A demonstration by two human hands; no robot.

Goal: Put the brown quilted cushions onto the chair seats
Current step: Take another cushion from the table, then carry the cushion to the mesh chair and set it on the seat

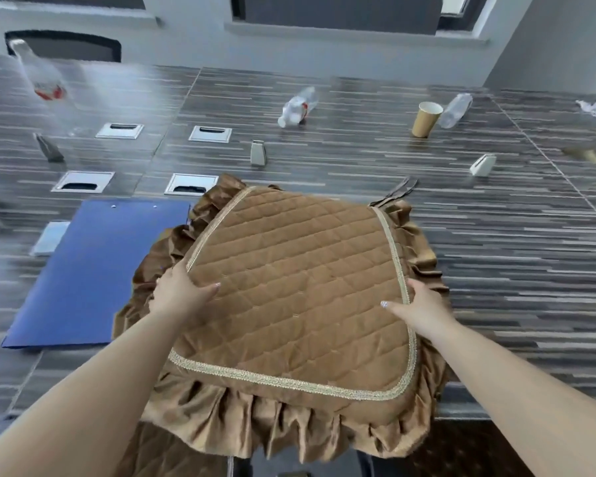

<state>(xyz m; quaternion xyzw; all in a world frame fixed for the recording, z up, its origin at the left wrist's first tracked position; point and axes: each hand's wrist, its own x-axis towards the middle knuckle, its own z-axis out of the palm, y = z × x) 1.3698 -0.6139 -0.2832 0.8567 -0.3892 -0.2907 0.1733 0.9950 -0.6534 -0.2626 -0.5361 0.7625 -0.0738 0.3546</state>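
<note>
A brown quilted cushion (pixel 300 290) with gold trim and a ruffled skirt is held in front of me, over the near edge of the table. My left hand (pixel 181 292) grips its left side, thumb on top. My right hand (pixel 418 306) grips its right side, thumb on the quilting. More brown quilted fabric (pixel 172 456) shows below the cushion at the bottom left; whether it lies on a chair seat is hidden. Dark ties (pixel 398 191) stick out from the cushion's far corner.
The striped dark table (pixel 513 242) holds a blue folder (pixel 93 270) at left, a paper cup (pixel 426 119), lying plastic bottles (pixel 296 106), an upright bottle (pixel 40 74), card stands and metal cable hatches (pixel 190 184). A black chair back (pixel 62 46) stands across the table.
</note>
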